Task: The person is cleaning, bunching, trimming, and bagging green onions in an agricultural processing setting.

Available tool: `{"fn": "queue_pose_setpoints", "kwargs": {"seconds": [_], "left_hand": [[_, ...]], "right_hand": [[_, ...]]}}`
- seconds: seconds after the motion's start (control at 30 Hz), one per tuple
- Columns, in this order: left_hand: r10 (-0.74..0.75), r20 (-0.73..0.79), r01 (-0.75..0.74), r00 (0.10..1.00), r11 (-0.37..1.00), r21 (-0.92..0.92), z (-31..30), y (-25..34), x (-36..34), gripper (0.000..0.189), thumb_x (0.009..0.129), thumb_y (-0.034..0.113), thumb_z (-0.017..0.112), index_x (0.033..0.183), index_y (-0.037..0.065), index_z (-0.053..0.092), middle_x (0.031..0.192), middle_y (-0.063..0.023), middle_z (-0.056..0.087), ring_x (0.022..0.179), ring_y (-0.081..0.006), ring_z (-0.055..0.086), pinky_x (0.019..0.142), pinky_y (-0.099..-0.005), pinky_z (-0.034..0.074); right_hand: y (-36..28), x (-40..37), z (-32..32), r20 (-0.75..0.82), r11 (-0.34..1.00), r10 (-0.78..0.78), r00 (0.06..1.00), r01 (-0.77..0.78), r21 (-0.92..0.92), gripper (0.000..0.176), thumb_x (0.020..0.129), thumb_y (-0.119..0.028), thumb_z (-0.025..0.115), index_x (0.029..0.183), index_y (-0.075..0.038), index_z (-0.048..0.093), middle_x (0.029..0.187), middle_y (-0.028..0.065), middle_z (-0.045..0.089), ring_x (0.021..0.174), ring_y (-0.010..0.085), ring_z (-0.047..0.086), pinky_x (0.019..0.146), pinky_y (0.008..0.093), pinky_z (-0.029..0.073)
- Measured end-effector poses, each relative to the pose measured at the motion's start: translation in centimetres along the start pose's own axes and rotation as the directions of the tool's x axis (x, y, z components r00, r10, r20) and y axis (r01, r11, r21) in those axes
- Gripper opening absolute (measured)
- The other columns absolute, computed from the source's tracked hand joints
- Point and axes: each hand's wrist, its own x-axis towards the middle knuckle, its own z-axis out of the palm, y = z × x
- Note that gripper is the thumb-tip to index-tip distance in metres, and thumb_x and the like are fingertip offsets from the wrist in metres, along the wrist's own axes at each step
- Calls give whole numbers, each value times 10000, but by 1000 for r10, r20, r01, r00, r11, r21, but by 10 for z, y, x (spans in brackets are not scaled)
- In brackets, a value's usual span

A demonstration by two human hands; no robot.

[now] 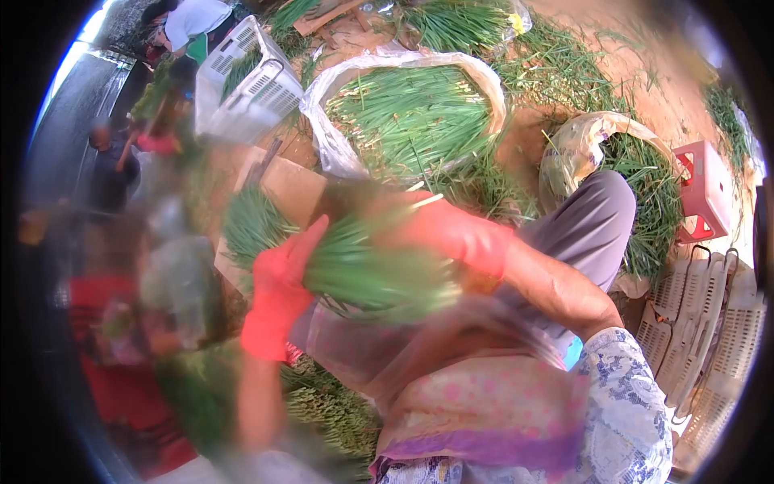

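Note:
My left hand (278,294), in a red rubber glove, is closed around a bunch of long green chives (375,266) above my lap, its thumb pointing up along the stalks. From the other side my right hand (443,234), also red-gloved, grips the bunch's upper part; a few pale stalk ends stick out beside it. Its fingers are smeared by motion. Just beyond the left hand, more chives (254,222) lie by a cardboard sheet (282,185). A plastic-covered apron (476,395) spreads over my lap.
Ahead stands a large plastic-lined container (326,133) full of chives. A white crate (254,89) is at upper left. To the right are a bag (568,157) of greens, a red stool (709,189) and stacked pale crates (701,315). Other people (197,20) are at left.

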Motion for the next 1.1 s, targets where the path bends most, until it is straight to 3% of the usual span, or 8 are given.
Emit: {"fn": "queue_pose_setpoints", "kwargs": {"seconds": [0.23,0.43,0.53,0.67,0.77,0.93,1.07,1.1], "left_hand": [[-22,71,20,997,999,35,4,9,13,660,733,-55,666,1370,106,602,1055,-161,708,880,-377,692,725,-414,554],[-239,258,247,936,969,4,6,16,19,693,768,-80,631,1405,189,588,1160,-181,699,1054,-369,678,884,-406,550],[-343,352,347,871,936,54,-3,24,24,708,781,-80,619,1425,212,567,1203,-183,687,1125,-364,653,943,-402,532],[-413,414,454,811,891,-1,-16,23,27,706,793,-92,592,1438,192,551,1225,-173,683,1142,-324,656,956,-373,527],[-403,451,526,796,829,-188,-13,12,19,668,810,-111,577,1431,135,558,1231,-168,695,1148,-254,666,983,-331,506],[-510,480,698,713,581,-419,-20,21,12,615,806,-109,627,1403,27,571,1254,-122,691,1136,-163,634,1014,-292,474],[-505,472,689,723,579,-436,-29,24,7,634,782,-123,646,1399,5,571,1282,-112,673,1139,-160,624,1021,-289,469],[-497,468,679,731,598,-425,-30,24,3,644,775,-124,651,1400,5,570,1289,-115,670,1141,-162,624,1022,-287,468]], "right_hand": [[27,13,-5,-84,977,-178,981,166,-131,301,797,-100,811,1076,-29,724,951,66,734,885,126,670,782,303,555],[15,17,2,-323,972,-31,946,-46,-229,271,797,-88,802,1057,-49,736,927,64,738,824,140,674,760,301,551],[26,19,-10,-390,973,-128,912,40,-226,315,797,-79,798,1101,-58,722,937,65,719,802,147,669,743,297,553],[50,8,-73,-273,996,48,961,-24,91,343,786,-57,790,1121,-53,715,913,45,696,787,126,650,688,274,540],[29,-13,-78,-353,998,51,934,-58,-8,323,791,-73,794,1106,-54,726,899,39,695,779,122,645,683,266,528],[14,-37,-79,-85,966,11,996,-32,-258,306,798,-114,763,1097,-50,746,938,67,746,841,161,687,759,301,539],[-11,-35,-98,-216,623,16,976,-178,-762,328,775,-60,721,1101,-52,751,952,121,757,893,225,722,812,328,554],[-13,-27,-102,-324,742,-36,945,-192,-642,264,821,-84,713,1078,-35,745,981,71,759,875,140,693,799,291,548]]}}
